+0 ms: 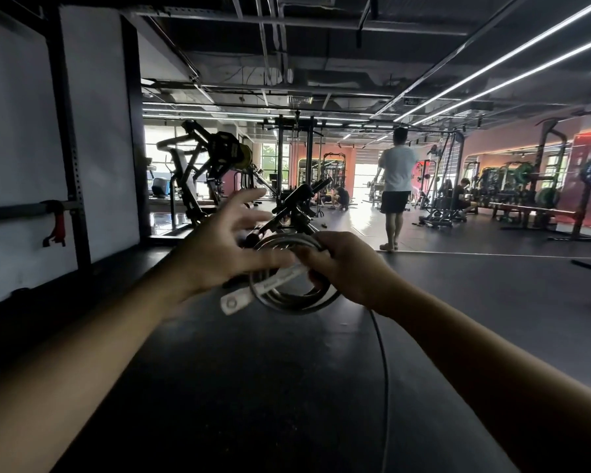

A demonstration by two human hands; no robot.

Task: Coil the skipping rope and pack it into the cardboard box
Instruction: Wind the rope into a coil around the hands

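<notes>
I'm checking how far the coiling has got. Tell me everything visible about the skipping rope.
The thin grey skipping rope is wound into several round loops, held upright in front of the person. The right hand grips the coil's right side. A white plastic handle lies across the loops. The left hand, fingers spread and blurred, is at the coil's left. One loose strand hangs down towards the dark floor.

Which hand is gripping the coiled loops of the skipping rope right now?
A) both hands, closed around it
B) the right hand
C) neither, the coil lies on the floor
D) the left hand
B: the right hand is closed around the coiled skipping rope, while the left hand is beside it with fingers spread, blurred, and a loose strand hangs down toward the dark floor.
</notes>
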